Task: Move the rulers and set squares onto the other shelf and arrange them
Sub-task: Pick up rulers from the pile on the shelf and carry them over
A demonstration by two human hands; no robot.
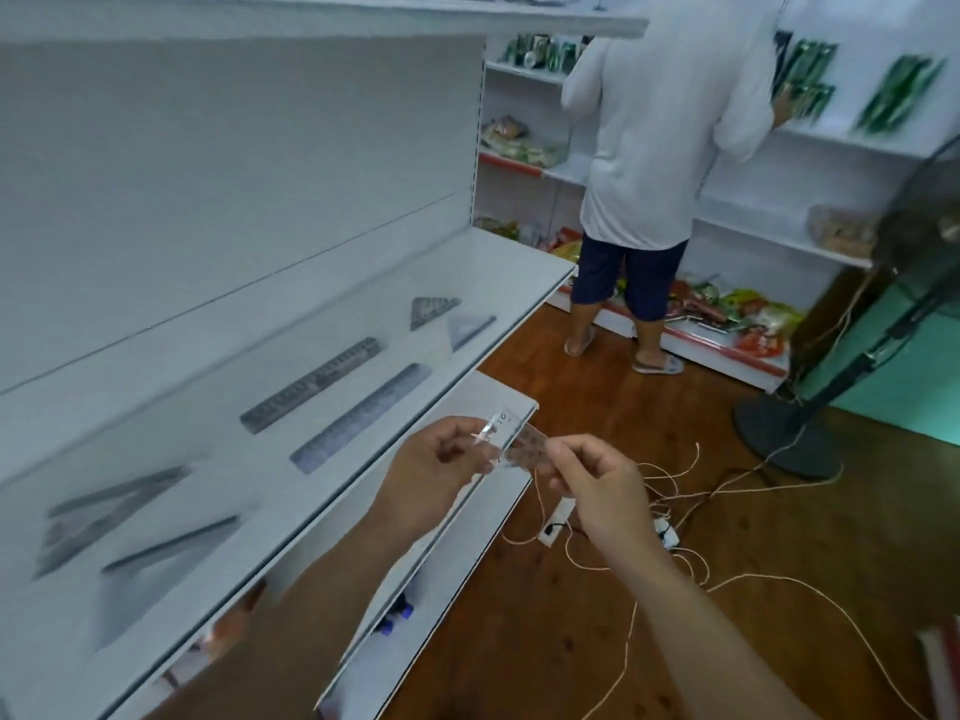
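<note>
Left hand (441, 475) and right hand (597, 491) each pinch one end of the clear ruler (511, 444), its long axis spanning between them just off the shelf (467, 283) edge, left hand nearer the rulers (358, 418) lying there.

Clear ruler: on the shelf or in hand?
In hand. The left hand and right hand each pinch an end of the clear ruler, held off the shelf.

Both bare forearms reach up from the near edge and meet mid-scene, the left hand (436, 472) and the right hand (597, 491) close together, fingers curled, each pinching one end of a small clear ruler (511, 444) between thumb and fingertips.
</note>
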